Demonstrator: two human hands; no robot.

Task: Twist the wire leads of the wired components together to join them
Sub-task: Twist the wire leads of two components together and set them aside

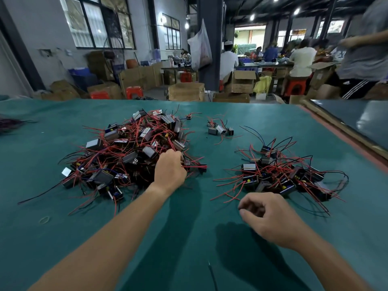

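The wired components lie in three heaps on the green surface: a big pile left of the middle, a smaller pile toward the right edge, and a loose cluster of about five pieces nearer the far edge; the two piles hold too many to count. Each piece looks like a small rigid block trailing thin red and black leads, so I'd judge them light, with soft, springy wires that snag on their neighbours. Best to lift one by its block to tease it free, then pinch the leads near their tips for the twisting. The left hand reaches into the right flank of the big pile, its fingers buried among the wires, so I cannot tell whether they pinch anything. The right hand hovers above the surface just on the near side of the smaller pile, fingers loosely curled and nothing visible in them. A rubber band lies toward the near left corner, and a dark purple bundle sits at the left edge
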